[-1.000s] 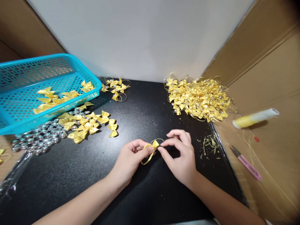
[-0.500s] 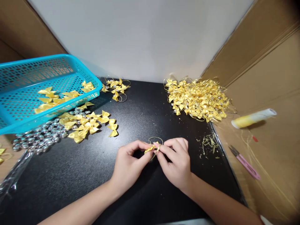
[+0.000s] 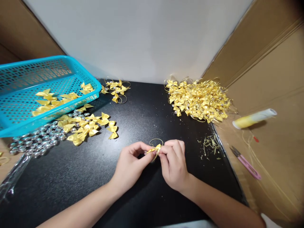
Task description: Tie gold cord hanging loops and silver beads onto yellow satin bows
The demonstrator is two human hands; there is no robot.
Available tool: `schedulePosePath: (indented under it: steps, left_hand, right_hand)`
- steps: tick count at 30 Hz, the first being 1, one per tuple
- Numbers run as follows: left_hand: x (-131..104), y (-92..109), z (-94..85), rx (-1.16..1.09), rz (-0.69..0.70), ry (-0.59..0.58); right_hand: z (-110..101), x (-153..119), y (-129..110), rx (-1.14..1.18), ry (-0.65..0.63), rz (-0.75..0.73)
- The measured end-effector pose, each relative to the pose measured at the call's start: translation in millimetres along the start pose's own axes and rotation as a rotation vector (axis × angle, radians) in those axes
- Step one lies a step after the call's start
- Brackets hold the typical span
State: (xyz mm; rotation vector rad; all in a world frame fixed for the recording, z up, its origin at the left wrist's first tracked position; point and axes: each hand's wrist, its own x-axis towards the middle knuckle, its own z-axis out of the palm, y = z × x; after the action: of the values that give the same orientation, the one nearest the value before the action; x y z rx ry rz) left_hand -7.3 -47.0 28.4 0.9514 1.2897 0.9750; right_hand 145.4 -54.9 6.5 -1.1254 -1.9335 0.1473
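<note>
Over the black counter [image 3: 142, 110], my left hand [image 3: 130, 163] pinches the yellow bow [image 3: 157, 147]; my right hand [image 3: 175, 165], more tightly curled than half a second ago, grips its right edge, suggesting a firmer hold for fine work.

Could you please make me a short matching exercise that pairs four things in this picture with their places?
1. Turquoise basket
2. Snips
3. Single bow
4. Large bow pile

A. Back right corner of the black tabletop
B. Between the left hand and right hand
C. Far left
D. Beyond the tabletop's right edge

Pairs: 1-C, 2-D, 3-B, 4-A
</note>
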Motion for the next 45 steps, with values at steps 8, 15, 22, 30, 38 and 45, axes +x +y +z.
schedulePosePath:
  steps: [8,15,22,30,38,45]
  left_hand:
    - [4,-2,-4.9,-0.088,-0.015,0.04]
    - [-2,-6,-3.5,0.079,0.146,0.054]
    - [-4,-7,-3.2,0.12,0.188,0.026]
    - [-1,-4,-0.2,-0.003,0.065,-0.012]
    - [3,0,-0.5,-0.116,-0.043,0.015]
    - [8,-7,-4.2,-0.197,-0.109,0.021]
  right_hand:
    - [-2,3,1,0.067,0.061,-0.054]
    - [1,4,2,-0.016,0.095,-0.008]
    - [1,5,4,-0.035,0.069,-0.031]
    - [3,3,6,-0.087,0.033,-0.079]
    - [-4,3,7,0.105,0.123,-0.271]
    - [-3,-2,5,0.661,-0.049,-0.022]
